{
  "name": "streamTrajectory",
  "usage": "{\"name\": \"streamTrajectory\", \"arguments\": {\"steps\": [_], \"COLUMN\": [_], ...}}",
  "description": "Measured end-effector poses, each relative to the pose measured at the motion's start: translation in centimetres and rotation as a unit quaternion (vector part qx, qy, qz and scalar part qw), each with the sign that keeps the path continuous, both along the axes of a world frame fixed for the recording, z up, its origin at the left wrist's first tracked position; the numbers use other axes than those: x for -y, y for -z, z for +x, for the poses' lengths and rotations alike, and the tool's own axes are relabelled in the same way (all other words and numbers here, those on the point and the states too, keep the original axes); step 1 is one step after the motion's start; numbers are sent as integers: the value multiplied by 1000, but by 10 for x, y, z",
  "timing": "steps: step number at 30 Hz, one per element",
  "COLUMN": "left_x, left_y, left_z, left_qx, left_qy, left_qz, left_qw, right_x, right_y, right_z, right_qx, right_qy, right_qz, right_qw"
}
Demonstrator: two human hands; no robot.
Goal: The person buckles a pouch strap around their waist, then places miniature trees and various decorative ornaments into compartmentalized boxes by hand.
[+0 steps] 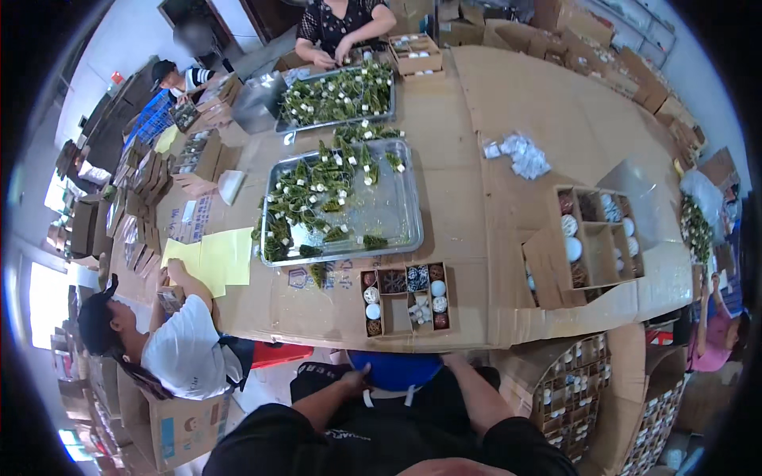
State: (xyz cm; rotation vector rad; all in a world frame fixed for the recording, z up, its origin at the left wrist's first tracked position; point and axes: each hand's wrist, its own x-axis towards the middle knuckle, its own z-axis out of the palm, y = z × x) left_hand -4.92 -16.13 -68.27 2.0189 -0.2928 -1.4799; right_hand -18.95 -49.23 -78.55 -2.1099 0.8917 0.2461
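Note:
Below the table's front edge, a smooth blue rounded thing (397,370) lies between my legs; its kind is unclear. My left hand (353,382) is closed at its left edge, with the thumb against it. My right hand (455,362) is at its right edge, with the fingers hidden near the table edge. On the cardboard-covered table just ahead stands a divided cardboard box (394,305) of decorative balls, white, pale blue and brown, with small white pieces in one compartment. Beyond it sits a metal tray (406,214) of green cone-shaped pieces with white tops.
A second tray (389,107) of green pieces lies farther back, before a person (343,32). A larger divided box (607,278) stands at the right by a clear plastic bag (524,155). Another person (186,349) works at the left by yellow sheets (226,254). Stocked cartons (567,389) stand lower right.

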Motion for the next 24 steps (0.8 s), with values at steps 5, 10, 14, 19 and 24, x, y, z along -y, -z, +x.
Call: {"name": "streamTrajectory", "arguments": {"steps": [5,10,14,19,24], "left_x": [32,32,30,-18,-15], "left_y": [-54,38,91,90,7], "left_z": [44,95,66,56,42], "left_qx": [233,218,301,249,313], "left_qy": [-12,166,196,150,74], "left_qz": [252,88,102,70,-253], "left_qw": [939,958,928,954,912], "right_x": [-23,-3,1,10,10], "right_y": [-144,-83,-51,-64,-79], "right_z": [19,5,-21,-11,-8], "right_qx": [-99,4,-119,-227,-318], "right_qy": [-15,10,105,-13,-71], "right_qz": [162,253,152,359,359], "right_qw": [982,967,975,905,874]}}
